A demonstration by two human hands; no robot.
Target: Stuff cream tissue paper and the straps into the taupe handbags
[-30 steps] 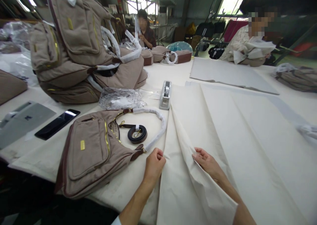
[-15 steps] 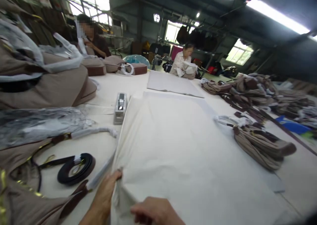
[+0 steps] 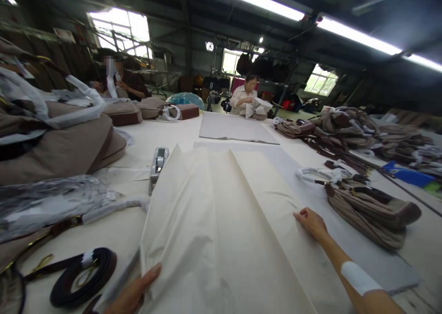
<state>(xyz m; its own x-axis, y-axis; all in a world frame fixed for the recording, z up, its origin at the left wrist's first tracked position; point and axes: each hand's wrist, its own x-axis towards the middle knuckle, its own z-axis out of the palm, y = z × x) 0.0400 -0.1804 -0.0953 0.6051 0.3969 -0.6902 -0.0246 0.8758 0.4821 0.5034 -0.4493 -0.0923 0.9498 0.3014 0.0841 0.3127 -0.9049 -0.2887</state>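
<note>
A big sheet of cream tissue paper lies creased lengthwise in front of me on the white table. My left hand grips its near left edge, thumb on top. My right hand presses flat on the paper's right side, fingers spread, arm stretched out. A coiled dark strap lies just left of my left hand.
Tan handbags pile up at the left, with clear plastic bags in front. A tape dispenser stands by the paper's far left corner. A flat tan bag lies to the right. Two people work at the table's far end.
My view has swung up and right. My right hand left the near edge and reached out across the paper to the right; the paper has lifted into long folds.
</note>
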